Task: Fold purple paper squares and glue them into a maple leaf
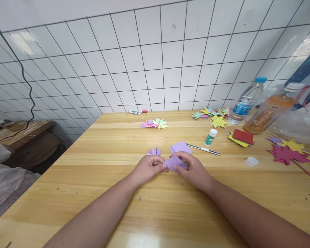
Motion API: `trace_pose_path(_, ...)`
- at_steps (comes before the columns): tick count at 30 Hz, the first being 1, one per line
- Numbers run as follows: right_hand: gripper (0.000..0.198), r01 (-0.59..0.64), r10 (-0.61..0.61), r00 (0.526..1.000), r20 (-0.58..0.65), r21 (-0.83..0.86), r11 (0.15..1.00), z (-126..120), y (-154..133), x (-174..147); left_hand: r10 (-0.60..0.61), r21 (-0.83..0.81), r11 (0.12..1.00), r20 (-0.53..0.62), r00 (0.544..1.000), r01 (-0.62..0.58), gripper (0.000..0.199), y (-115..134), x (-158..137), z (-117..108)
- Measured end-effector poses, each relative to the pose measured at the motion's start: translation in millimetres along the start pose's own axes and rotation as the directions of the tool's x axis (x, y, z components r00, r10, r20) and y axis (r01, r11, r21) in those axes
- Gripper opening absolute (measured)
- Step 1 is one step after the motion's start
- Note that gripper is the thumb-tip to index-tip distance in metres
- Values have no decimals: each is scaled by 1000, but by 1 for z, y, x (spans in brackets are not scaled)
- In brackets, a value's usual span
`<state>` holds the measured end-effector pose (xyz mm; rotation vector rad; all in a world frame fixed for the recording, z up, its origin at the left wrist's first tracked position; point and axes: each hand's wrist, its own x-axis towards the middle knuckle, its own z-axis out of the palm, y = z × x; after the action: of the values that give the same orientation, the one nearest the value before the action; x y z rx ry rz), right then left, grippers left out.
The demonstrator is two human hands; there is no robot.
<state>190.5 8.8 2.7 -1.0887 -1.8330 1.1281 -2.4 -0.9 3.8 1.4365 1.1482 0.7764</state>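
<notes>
Between my hands is a small piece of purple paper (176,162), held a little above the wooden table. My left hand (150,168) pinches its left corner between thumb and fingers. On the other side, my right hand (192,169) grips the right part, thumb in front and fingers behind. Just beyond my left hand lies a purple folded-paper leaf (154,151), partly hidden by that hand. More purple paper sheets (181,147) rest flat behind my right hand, beside a utility knife (203,149).
A glue stick (210,137), a white cap (251,161) and stacked coloured paper (241,137) are to the right. Bottles (246,101) stand at the back right. Paper leaves (158,123) lie at the back, a dark red leaf (286,154) far right. Markers (137,112) lie by the tiled wall.
</notes>
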Motion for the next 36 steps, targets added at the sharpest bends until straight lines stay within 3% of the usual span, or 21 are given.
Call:
trace_pose_path(4, 20, 52, -52, 998, 25, -10, 999, 2, -3, -2, 11, 56, 998, 10, 1000, -12, 29, 0, -1, 1)
trace_pose_path(12, 17, 16, -36, 995, 96, 203, 979, 1, 7, 0, -28, -9, 1000, 86, 996, 28, 28, 3, -1, -2)
trace_pose_path(19, 21, 62, -77, 993, 92, 153, 986, -1, 7, 0, -35, -53, 998, 191, 981, 46, 28, 7, -1, -9)
trace_pose_path(28, 23, -16, 1, 995, 97, 149, 989, -2, 6, 0, -51, -20, 998, 133, 990, 54, 28, 1, 0, -8)
trace_pose_path(33, 33, -117, 107, 993, 50, 319, 941, -4, 4, 0, 0, 111, 994, 8, 1000, -1, 27, 1, -1, -1)
trace_pose_path(36, 32, -137, 133, 990, 39, 158, 978, -3, 1, 0, 36, 197, 980, -4, 999, -34, 26, 1, -2, 1)
